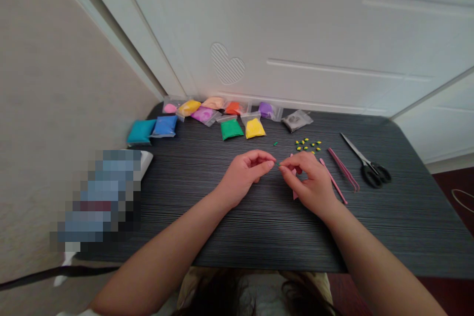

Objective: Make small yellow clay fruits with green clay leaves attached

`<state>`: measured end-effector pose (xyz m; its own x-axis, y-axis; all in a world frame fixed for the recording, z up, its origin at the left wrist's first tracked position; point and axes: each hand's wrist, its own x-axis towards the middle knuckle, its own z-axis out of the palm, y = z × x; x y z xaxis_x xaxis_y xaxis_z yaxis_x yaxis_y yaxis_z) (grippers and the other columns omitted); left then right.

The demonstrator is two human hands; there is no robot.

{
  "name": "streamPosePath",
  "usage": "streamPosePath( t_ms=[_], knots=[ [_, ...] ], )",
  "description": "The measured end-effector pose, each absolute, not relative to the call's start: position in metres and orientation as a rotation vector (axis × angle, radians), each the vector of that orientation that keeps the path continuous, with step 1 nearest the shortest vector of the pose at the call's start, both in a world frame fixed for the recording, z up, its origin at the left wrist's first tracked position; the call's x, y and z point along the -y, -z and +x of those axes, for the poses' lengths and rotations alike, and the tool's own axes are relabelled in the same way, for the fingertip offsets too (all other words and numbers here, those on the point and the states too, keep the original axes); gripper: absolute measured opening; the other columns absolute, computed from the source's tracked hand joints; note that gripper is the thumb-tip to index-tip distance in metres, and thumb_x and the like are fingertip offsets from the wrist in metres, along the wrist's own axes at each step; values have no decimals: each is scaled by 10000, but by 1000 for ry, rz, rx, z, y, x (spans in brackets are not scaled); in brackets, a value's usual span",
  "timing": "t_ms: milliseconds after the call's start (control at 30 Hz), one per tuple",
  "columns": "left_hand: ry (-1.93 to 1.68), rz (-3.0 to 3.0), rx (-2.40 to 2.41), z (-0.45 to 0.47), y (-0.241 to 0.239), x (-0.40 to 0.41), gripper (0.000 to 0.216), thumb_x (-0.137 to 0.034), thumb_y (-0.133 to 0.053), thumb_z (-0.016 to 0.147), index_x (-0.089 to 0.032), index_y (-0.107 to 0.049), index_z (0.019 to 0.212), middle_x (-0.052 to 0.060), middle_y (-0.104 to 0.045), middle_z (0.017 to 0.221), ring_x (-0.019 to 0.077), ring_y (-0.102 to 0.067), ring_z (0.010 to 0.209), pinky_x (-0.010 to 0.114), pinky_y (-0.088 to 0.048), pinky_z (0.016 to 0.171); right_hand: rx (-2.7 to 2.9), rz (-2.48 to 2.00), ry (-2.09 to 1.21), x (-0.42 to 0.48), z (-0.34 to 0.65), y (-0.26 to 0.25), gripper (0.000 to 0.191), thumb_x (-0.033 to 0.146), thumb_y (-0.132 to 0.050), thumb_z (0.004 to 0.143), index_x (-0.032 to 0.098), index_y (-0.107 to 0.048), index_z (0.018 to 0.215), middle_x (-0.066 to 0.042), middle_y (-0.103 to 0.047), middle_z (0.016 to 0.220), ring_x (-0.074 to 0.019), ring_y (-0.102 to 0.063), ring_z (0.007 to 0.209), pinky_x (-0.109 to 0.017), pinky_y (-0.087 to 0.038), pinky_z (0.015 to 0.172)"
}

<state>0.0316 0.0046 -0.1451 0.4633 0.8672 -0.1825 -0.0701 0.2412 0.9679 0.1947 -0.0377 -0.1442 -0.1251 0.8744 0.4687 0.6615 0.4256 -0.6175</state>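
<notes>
My left hand [247, 173] and my right hand [309, 180] meet over the middle of the dark table [237, 227], fingertips pinched together almost touching. Whatever sits between the fingertips is too small to name. A pink tool [296, 182] lies partly under my right hand. Just beyond my right hand lie several tiny yellow-and-green clay pieces [307, 145] and one small green bit [275, 143].
Small bags of coloured clay line the table's back edge: teal [140, 131], blue [165, 126], green [231, 129], yellow [255, 128], purple [265, 109] and others. Pink tweezers [343, 169], a pink stick [333, 180] and black scissors [368, 163] lie to the right. A white wall rises behind.
</notes>
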Motion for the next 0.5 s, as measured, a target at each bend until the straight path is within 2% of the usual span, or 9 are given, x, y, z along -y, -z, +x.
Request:
streamPosePath(
  t_ms=[200, 500],
  knots=[
    [-745, 1142, -885, 32, 144, -4, 178, -325, -639, 698, -162, -623, 768, -37, -509, 632, 50, -335, 506, 202, -238, 459, 1909, -1305, -192, 37, 195, 145, 44, 210, -546, 800, 218, -586, 815, 9, -606, 686, -136, -542, 685, -323, -389, 727],
    [-733, 1117, -885, 32, 144, -3, 197, -327, -662, 682, -167, -642, 795, -32, -537, 654, 50, -349, 512, 197, -250, 462, 1932, -1296, -126, 38, 195, 146, 46, 193, -565, 786, 215, -588, 819, 6, -609, 692, -139, -545, 698, -319, -388, 721]
  ],
)
